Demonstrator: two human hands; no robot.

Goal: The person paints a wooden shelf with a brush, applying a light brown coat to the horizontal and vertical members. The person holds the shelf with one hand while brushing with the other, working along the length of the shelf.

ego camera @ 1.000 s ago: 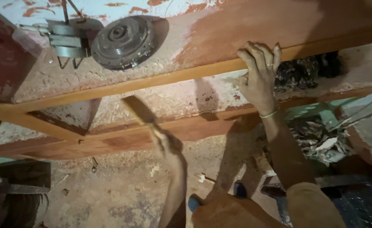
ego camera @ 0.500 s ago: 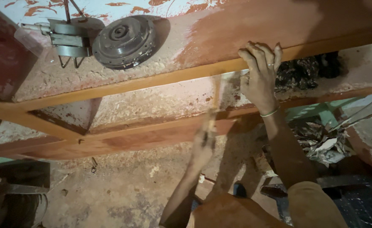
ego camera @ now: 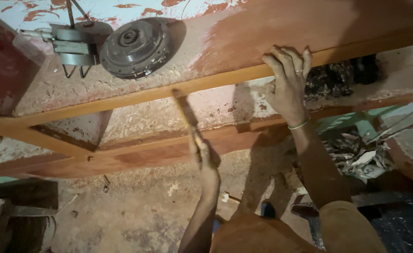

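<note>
My right hand (ego camera: 287, 83) grips the upper edge of a long orange-brown wooden rail (ego camera: 136, 96) of a wooden frame, fingers curled over the top, with a ring and a thin bangle on it. My left hand (ego camera: 205, 158) reaches up from below, in front of the lower wooden rail (ego camera: 122, 157). It is closed on a thin, blurred, brush-like tool (ego camera: 186, 110) whose darker end lies against the pale, rough board (ego camera: 225, 105) between the two rails.
A round grey metal disc (ego camera: 133, 47) and a metal bracket (ego camera: 73, 47) lie on the board at the upper left. Dark crumpled scraps (ego camera: 340, 79) and silvery crumpled material (ego camera: 356, 157) sit to the right. A dusty floor (ego camera: 136, 215) shows below.
My left hand swung the tool right along the board, then back left to the middle. My right hand has kept its grip on the upper rail.
</note>
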